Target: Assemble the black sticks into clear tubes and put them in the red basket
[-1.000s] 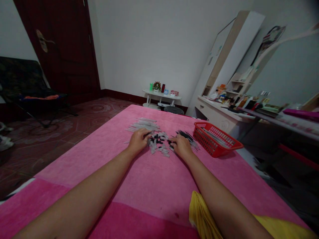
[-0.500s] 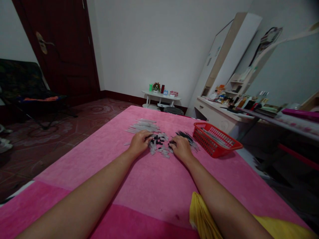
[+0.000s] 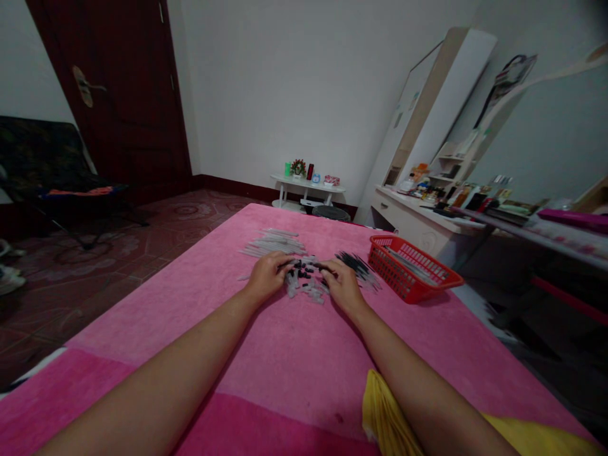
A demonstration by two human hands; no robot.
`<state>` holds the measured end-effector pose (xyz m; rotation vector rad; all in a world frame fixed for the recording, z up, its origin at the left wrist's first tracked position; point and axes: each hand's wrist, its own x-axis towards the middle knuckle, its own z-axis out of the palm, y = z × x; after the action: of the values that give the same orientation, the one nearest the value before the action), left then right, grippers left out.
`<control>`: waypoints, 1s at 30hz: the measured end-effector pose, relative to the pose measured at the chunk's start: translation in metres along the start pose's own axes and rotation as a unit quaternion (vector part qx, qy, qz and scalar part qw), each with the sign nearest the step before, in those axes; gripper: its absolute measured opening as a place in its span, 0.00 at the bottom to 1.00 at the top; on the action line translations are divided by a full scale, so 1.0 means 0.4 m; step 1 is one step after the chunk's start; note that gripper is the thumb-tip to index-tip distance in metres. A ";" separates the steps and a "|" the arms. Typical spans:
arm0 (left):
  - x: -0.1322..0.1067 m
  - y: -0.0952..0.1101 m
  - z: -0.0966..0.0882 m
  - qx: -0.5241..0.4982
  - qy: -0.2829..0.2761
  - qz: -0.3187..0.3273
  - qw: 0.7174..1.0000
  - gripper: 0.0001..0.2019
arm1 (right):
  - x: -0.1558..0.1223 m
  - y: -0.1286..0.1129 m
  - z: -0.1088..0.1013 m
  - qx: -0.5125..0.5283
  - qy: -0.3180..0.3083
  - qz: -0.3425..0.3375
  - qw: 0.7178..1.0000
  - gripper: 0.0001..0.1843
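Observation:
Both my arms reach forward over a pink cloth. My left hand rests at the left edge of a small heap of clear and black pen parts, its fingers curled round a thin clear tube. My right hand lies on the heap's right side, fingers bent and pinched on small parts that I cannot make out. A row of clear tubes lies just beyond my left hand. A bundle of thin black rods lies beyond my right hand.
A red plastic basket with a few tubes in it sits at the cloth's right edge. A cluttered white dresser stands to the right. Farther back are a small white table, a dark door and a dark chair.
My right hand has slid a little left and forward onto the heap, closer to my left hand. The view has shifted slightly.

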<state>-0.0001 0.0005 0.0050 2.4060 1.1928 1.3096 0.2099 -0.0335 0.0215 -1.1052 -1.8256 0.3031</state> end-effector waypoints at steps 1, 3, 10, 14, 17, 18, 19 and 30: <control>0.000 0.001 0.000 0.001 -0.001 0.002 1.000 0.10 | -0.001 0.001 0.003 0.013 -0.001 0.007 1.000 0.15; -0.001 0.004 -0.001 0.003 -0.003 0.008 1.000 0.10 | -0.002 0.005 0.011 0.052 0.001 0.051 0.997 0.12; -0.005 0.011 0.002 0.022 -0.023 0.054 0.998 0.10 | -0.005 0.006 0.031 0.149 0.017 0.129 0.980 0.08; -0.006 0.028 0.001 0.038 -0.039 0.073 0.996 0.09 | -0.004 -0.017 0.030 0.145 0.027 0.127 0.981 0.09; -0.007 0.039 0.002 0.043 -0.042 0.088 0.994 0.09 | -0.005 -0.028 0.031 0.145 0.021 0.135 0.980 0.09; -0.008 0.041 0.002 0.044 -0.043 0.092 0.994 0.09 | -0.005 -0.030 0.032 0.140 0.021 0.136 0.981 0.10; -0.008 0.043 0.003 0.045 -0.044 0.095 0.993 0.09 | -0.006 -0.031 0.032 0.133 0.022 0.137 0.981 0.10; -0.011 0.060 -0.003 0.065 -0.057 0.111 0.990 0.10 | -0.007 -0.041 0.031 0.087 0.015 0.118 0.989 0.09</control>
<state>0.0113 -0.0190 0.0142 2.7343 1.0351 1.1624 0.1910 -0.0420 0.0235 -1.1959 -1.6097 0.5690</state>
